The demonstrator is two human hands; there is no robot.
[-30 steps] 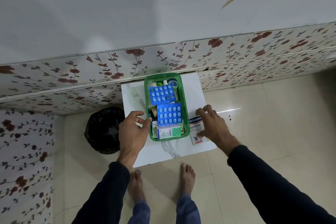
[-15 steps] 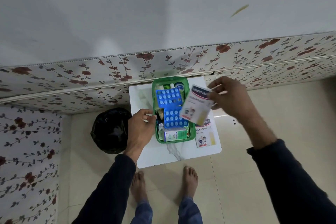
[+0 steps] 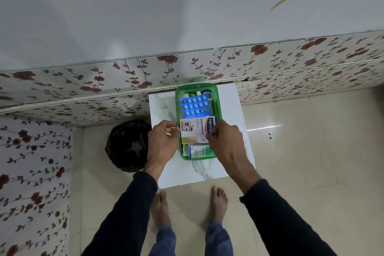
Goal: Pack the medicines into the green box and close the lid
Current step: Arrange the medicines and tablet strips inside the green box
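Note:
The green box [image 3: 218, 108] stands open on a small white marble table [image 3: 231, 108], with no lid in sight. Inside it lie a blue blister pack [image 3: 195, 106] of white tablets at the far end, a green-and-white carton [image 3: 200, 151] at the near end, and a few small containers at the very back. A white plaster packet [image 3: 193, 131] lies flat across the middle of the box. My right hand [image 3: 226, 141] pinches the packet's right edge. My left hand [image 3: 162, 143] grips the box's left rim, right beside the packet's left edge.
A black bin bag [image 3: 127, 145] sits on the floor left of the table. The table stands against a flower-patterned wall panel [image 3: 145, 72]. My bare feet [image 3: 160, 208] are on the cream floor tiles just in front of the table.
My right hand picked a plaster packet up from the table beside the box, lifted it, and has now brought it down flat onto the box's contents. My left hand stayed on the box's left rim.

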